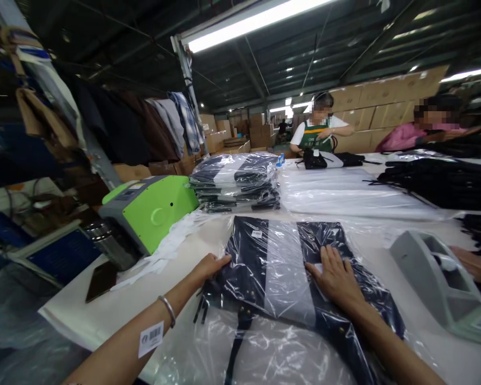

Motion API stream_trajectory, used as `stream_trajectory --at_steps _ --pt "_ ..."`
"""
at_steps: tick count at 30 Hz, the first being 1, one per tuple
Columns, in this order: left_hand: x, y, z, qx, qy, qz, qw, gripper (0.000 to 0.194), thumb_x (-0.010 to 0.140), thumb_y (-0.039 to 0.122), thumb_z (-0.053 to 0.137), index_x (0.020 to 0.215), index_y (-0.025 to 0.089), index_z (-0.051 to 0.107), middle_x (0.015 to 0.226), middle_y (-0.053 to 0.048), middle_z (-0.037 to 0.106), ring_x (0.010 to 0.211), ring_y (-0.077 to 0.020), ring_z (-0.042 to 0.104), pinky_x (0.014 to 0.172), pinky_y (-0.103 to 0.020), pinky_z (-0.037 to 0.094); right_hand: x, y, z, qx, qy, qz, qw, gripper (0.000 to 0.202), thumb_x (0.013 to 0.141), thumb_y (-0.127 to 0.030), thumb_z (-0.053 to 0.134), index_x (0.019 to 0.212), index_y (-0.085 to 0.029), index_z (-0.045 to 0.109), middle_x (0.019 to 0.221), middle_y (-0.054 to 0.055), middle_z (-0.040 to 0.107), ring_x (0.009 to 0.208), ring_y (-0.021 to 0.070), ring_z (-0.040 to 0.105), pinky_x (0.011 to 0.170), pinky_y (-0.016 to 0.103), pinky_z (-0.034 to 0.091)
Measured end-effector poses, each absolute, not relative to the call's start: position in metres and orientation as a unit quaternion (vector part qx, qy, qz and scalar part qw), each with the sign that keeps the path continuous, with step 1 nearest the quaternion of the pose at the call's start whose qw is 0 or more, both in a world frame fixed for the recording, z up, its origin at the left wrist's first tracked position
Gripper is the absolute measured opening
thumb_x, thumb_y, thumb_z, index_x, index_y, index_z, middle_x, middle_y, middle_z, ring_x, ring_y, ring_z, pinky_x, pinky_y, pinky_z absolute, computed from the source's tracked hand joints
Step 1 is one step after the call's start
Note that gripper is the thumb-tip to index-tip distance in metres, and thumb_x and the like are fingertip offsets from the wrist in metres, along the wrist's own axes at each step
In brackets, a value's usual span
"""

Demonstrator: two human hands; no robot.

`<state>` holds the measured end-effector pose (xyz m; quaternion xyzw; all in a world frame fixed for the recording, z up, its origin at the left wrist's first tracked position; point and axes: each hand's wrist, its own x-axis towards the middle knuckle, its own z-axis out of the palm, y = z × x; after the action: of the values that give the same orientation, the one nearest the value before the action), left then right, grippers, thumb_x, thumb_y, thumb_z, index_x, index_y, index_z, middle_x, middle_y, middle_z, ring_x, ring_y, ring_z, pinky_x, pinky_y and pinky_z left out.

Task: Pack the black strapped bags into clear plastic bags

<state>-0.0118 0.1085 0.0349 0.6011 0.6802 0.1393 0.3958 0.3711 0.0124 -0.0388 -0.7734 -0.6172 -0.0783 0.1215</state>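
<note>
In front of me on the table lies a folded navy item with a grey middle band (287,267) and dark straps, inside a clear plastic bag (208,342). A small white label (256,233) shows near its top left corner. My left hand (213,266) is closed at the package's left edge, thumb on top and the other fingers mostly hidden. Lying flat on the right half of the package, my right hand (336,275) has its fingers stretched out, with a bit of white beside the palm. A printed barcode sticker (150,339) clings to my left forearm.
Behind the package stand a stack of similar wrapped items (236,182) and clear plastic sheets (353,195). A green machine (160,208), a steel flask (110,243) and a phone (101,280) are at left. A grey dispenser (436,278) stands right, near another person's hand (475,264). Two people work beyond.
</note>
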Motion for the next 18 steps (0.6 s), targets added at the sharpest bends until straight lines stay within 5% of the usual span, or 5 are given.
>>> stream_trajectory --at_steps 8,18 --pt "-0.006 0.124 0.042 0.559 0.588 0.120 0.572 0.066 0.046 0.067 0.088 0.077 0.011 0.074 0.076 -0.011 0.077 0.069 -0.0240 0.071 0.062 -0.029 0.053 0.364 0.001 -0.026 -0.758 -0.644 0.007 0.103 0.076 0.100 -0.057 0.024 0.154 -0.004 0.033 0.162 0.018 0.028 0.152 0.0305 0.022 0.123 0.054 0.019" --pt "0.013 0.100 0.051 0.489 0.497 0.186 0.692 0.050 0.058 0.052 0.086 0.085 0.012 0.073 0.079 -0.009 0.078 0.067 -0.0213 0.071 0.070 -0.031 0.058 0.363 -0.009 -0.020 -0.747 -0.653 0.081 0.093 0.078 0.099 -0.061 0.027 0.154 -0.008 0.036 0.162 0.018 0.027 0.153 0.0305 0.020 0.124 0.052 0.014"
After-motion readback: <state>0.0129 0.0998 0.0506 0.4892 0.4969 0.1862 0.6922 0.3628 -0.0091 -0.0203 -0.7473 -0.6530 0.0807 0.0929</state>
